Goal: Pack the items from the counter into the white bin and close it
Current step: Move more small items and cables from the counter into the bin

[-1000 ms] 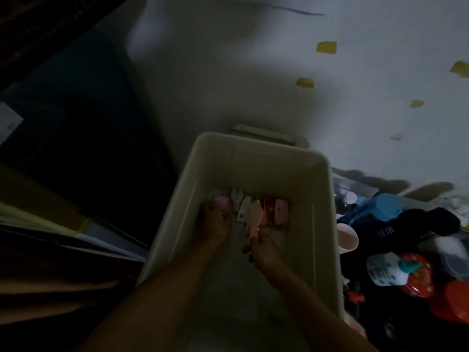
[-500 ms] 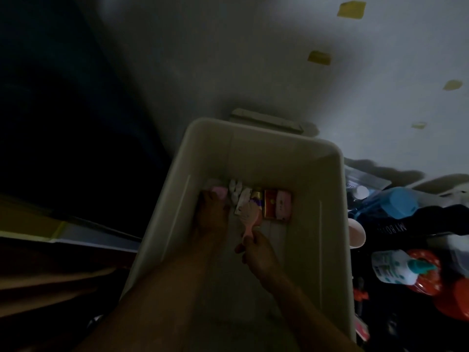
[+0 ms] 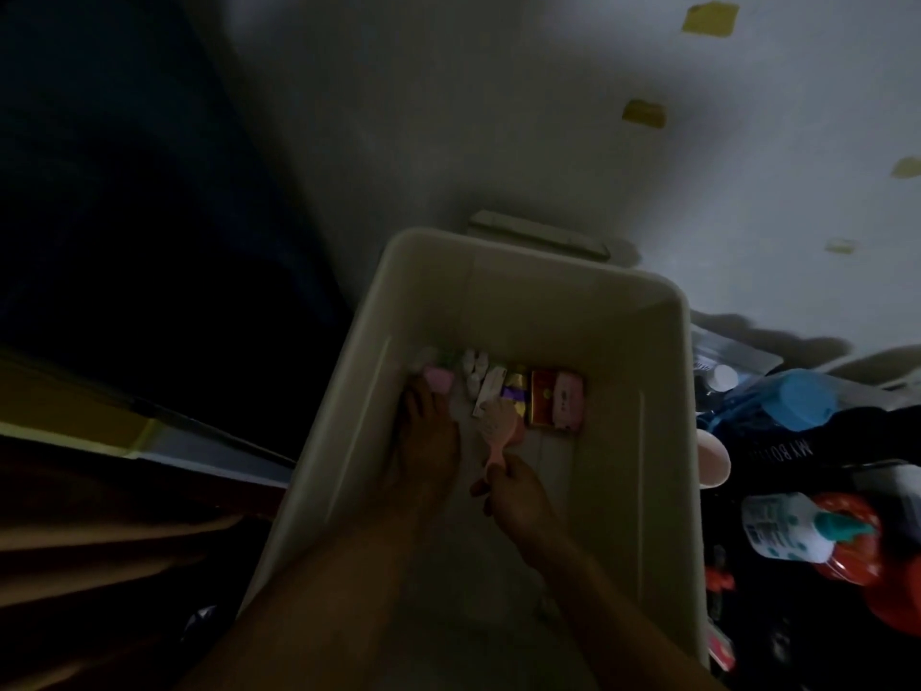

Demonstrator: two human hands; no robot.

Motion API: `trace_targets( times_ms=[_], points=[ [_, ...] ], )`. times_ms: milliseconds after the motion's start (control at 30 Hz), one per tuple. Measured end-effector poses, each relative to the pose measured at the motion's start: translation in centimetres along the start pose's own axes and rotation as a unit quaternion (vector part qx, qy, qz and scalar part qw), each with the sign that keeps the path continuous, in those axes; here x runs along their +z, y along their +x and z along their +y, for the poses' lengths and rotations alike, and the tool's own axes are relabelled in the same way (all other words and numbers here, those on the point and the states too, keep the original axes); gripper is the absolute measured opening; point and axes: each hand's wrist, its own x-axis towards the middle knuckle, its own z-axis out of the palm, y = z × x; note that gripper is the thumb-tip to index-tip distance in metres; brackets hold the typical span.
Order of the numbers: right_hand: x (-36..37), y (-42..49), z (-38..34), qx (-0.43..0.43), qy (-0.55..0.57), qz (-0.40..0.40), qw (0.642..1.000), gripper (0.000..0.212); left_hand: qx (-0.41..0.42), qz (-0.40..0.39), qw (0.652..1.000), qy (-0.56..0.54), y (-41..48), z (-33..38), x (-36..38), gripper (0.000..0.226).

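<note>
The white bin (image 3: pixel 663 441) stands open in the middle of a dim scene. Both my hands reach down inside it. My right hand (image 3: pixel 518 501) grips the handle of a small pink hairbrush (image 3: pixel 498 428) whose head lies by a row of items at the bin's far end. In that row are a red and pink box (image 3: pixel 555 401), a white tube (image 3: pixel 486 391) and small white bottles (image 3: pixel 472 369). My left hand (image 3: pixel 428 436) lies flat on the bin floor with its fingertips at a pink item (image 3: pixel 438 380).
Right of the bin the counter holds a blue-lidded container (image 3: pixel 797 399), a white bottle with a teal cap (image 3: pixel 792 531), a red round object (image 3: pixel 857 541), a pale cup (image 3: pixel 712 461) and a dark bag (image 3: pixel 817 441). A flat lid piece (image 3: pixel 538 234) lies behind the bin. Dark furniture fills the left.
The view has shifted, so the bin sits lower and more central. My left hand has flattened toward the pink item. The brush has dropped closer to the row of items.
</note>
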Motion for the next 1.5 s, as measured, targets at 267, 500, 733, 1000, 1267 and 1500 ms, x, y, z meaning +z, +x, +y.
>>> trace_targets(
  times_ms=[267,500,733,1000,1267,1500],
  points=[
    [0.0,-0.5,0.7,0.004,-0.001,0.010,1.000,0.033,0.110,-0.002,0.990,0.083,-2.0,-1.1,-0.2,0.049],
    [-0.4,-0.7,1.1,0.025,0.048,0.041,0.998,0.039,0.135,0.019,0.984,0.116,-2.1,-2.2,-0.6,0.053],
    [-1.2,-0.2,1.7,0.031,0.069,0.076,0.994,0.041,0.118,-0.011,0.985,0.123,-2.1,-2.4,-0.8,0.056],
    [-0.8,1.2,1.5,0.016,0.091,0.087,0.992,0.042,0.103,-0.052,0.992,0.051,-2.1,-2.1,-0.3,0.074],
    [0.0,3.3,1.0,-0.002,0.048,0.111,0.993,0.031,0.112,-0.075,0.990,0.037,-0.9,-2.6,0.4,0.082],
    [1.9,3.3,1.1,-0.010,0.074,0.052,0.996,0.034,0.109,-0.101,0.989,0.020,-0.9,-3.2,2.0,0.088]
  ],
)
